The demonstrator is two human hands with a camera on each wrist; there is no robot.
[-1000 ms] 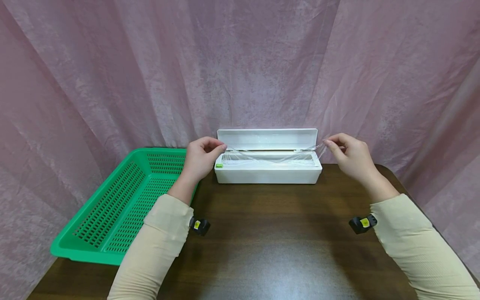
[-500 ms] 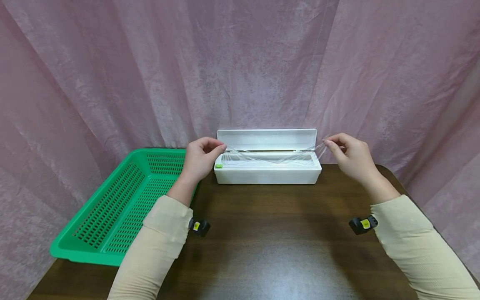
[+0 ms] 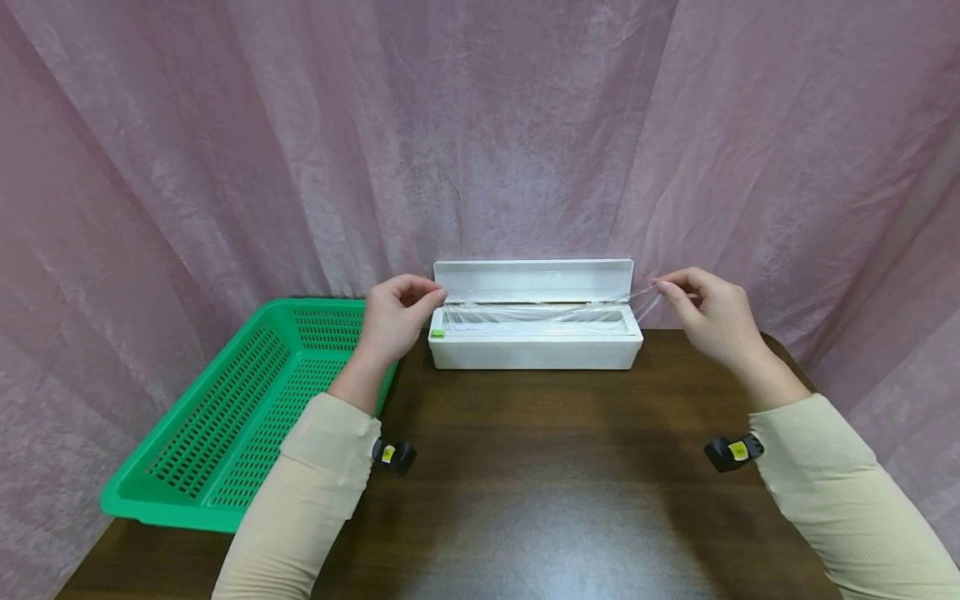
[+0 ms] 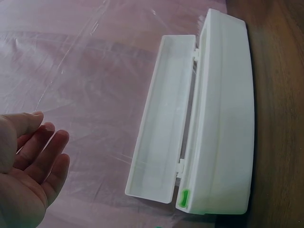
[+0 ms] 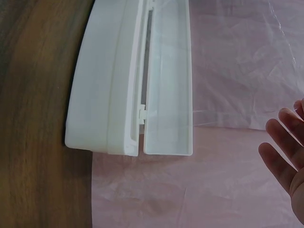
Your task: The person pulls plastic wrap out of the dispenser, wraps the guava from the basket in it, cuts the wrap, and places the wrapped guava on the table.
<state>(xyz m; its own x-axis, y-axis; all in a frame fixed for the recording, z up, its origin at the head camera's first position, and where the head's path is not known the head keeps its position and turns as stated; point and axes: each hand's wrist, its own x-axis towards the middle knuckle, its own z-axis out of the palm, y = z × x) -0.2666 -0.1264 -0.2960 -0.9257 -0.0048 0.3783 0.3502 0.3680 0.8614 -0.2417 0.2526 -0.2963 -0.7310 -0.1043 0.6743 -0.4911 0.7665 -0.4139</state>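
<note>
A sheet of clear plastic wrap (image 3: 525, 314) stretches between my two hands, over a long white dispenser box (image 3: 536, 353). The box lid (image 3: 534, 281) stands raised at the back, and a small green tab (image 3: 438, 333) marks its front left corner. My left hand (image 3: 397, 317) pinches the wrap's left corner between thumb and forefinger, just left of the box. On the other side, my right hand (image 3: 708, 317) pinches the right corner. In the left wrist view the wrap's edge rises in a thin shiny line from the left thumb tip (image 4: 35, 115).
A green perforated basket (image 3: 180, 510) lies on the left of the brown wooden table (image 3: 540, 467), partly behind the left forearm. A pink curtain (image 3: 525, 125) hangs close behind the box. Black wrist cameras sit on both sleeves.
My hands have drawn slightly apart, left hand leftward and right hand rightward. The wrap between them sags less and looks tauter. Box and basket keep their places.
</note>
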